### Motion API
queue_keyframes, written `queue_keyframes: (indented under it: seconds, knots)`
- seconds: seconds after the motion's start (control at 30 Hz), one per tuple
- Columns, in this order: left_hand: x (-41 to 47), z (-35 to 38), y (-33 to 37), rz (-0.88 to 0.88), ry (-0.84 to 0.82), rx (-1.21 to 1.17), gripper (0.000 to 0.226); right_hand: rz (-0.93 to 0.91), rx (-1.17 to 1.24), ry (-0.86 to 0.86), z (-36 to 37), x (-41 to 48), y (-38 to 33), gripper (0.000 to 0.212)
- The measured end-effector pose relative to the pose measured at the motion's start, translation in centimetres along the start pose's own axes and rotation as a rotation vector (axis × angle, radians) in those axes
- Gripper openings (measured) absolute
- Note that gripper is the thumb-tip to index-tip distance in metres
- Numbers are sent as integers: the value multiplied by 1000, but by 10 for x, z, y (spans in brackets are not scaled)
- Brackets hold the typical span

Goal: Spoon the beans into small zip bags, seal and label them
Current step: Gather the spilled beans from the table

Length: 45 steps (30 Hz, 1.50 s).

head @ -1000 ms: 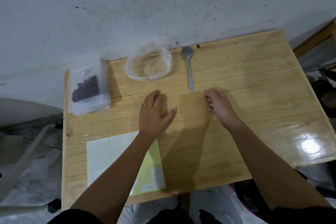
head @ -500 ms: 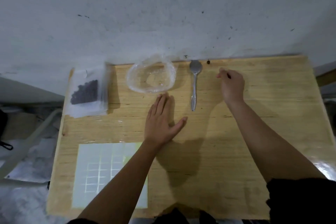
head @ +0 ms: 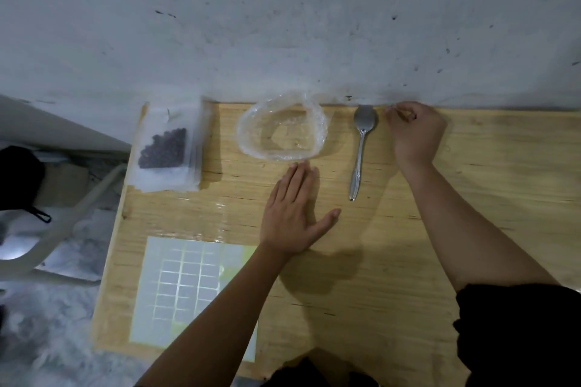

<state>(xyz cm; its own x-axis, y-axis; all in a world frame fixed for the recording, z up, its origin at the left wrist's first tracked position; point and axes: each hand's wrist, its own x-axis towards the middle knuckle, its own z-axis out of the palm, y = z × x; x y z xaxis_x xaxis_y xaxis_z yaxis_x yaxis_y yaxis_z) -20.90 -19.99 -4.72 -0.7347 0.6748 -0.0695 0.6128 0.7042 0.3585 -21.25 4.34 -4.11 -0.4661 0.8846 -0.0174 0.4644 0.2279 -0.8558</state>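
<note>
A stack of small zip bags lies at the table's far left, and the top one holds dark beans. A clear, crumpled plastic bag sits open at the far middle and looks empty. To its right lies a metal spoon, bowl toward the wall. My left hand rests flat on the wood, fingers straight, fingertips just short of the clear bag. My right hand is at the far edge beside the spoon's bowl. Its fingers are curled and its fingertips pinch where a stray bean lay; the bean itself is hidden.
A sheet of white labels lies at the front left of the wooden table. A grey wall rises right behind the far edge. To the left, beyond the table edge, are a white tube frame and floor clutter.
My right hand has travelled from the table's middle to the far edge beside the spoon's bowl, over the stray bean. My left hand has stayed flat. The view has tilted up toward the wall.
</note>
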Motion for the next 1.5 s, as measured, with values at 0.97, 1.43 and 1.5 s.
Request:
queue_keyframes:
  seconds: [0.97, 1.43, 1.5]
  knots:
    - [-17, -31, -4, 124, 335, -557, 29, 101, -174, -66, -47, -110, 3, 20]
    - [63, -94, -65, -113, 116, -422, 55, 80, -167, 37, -52, -169, -36, 20]
    - [59, -95, -64, -132, 87, -404, 52, 87, -157, 32, -55, -172, -38, 21]
